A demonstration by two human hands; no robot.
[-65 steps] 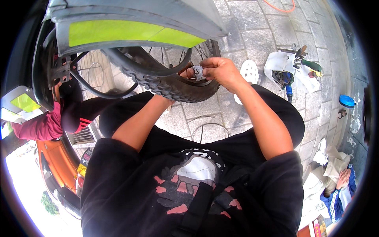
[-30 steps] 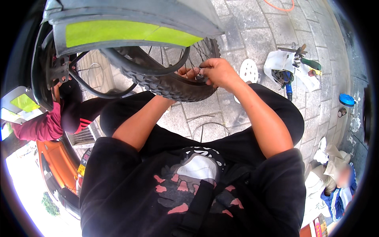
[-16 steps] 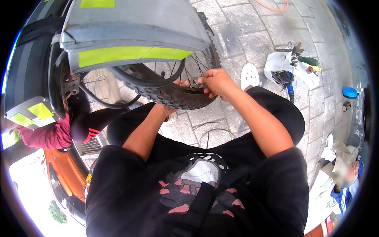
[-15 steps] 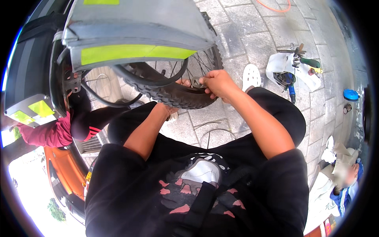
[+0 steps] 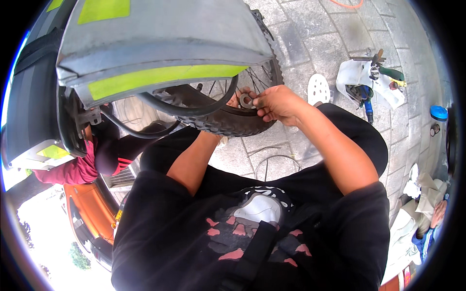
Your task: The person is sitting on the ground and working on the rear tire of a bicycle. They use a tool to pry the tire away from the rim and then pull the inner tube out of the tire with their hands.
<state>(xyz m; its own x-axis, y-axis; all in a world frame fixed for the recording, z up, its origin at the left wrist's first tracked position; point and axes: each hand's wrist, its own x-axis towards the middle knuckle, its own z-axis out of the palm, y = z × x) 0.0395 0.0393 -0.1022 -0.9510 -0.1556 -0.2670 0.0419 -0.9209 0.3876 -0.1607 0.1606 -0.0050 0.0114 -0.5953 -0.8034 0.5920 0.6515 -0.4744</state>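
The floor is an outdoor pavement of pale grey, rectangular stone slabs (image 5: 320, 58), with thin joints between them and several darker stains. Along the right side there stands a dark blue-grey wall (image 5: 441, 82), which appears curved near the rim. At the left, a metal drain grate with narrow parallel bars (image 5: 122, 177) lies in the ground. Beyond it is an orange car with dark lower parts (image 5: 90, 206). Farther below, green leafy foliage (image 5: 78, 257) is partly washed out by strong white daylight (image 5: 43, 213).
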